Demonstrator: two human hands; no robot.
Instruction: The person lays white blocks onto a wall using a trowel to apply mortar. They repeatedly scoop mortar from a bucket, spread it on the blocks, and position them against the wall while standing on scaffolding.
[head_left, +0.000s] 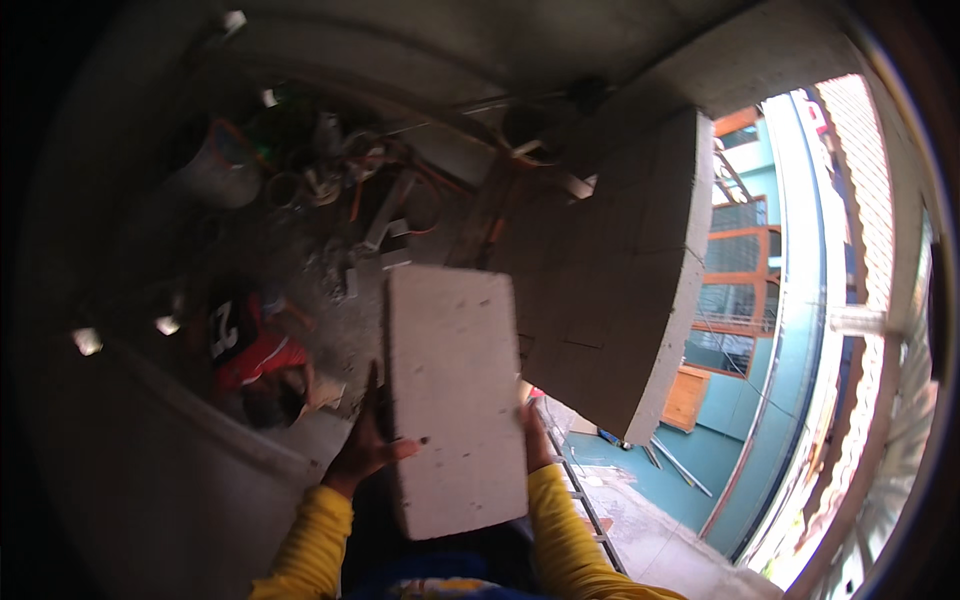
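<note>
Dim at left, daylight glaring from the right — block [456,395] softly lit — outer edges bowed.

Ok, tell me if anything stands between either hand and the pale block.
Nothing visible does. The left hand holds the pale block at its left edge, thumb on its face; the right hand is at its right edge. The person in red and black is apart, farther left.

Matt, pitted masonry block [458,385], cloth sleeves [312,535], matt masonry wall [600,280]
</note>
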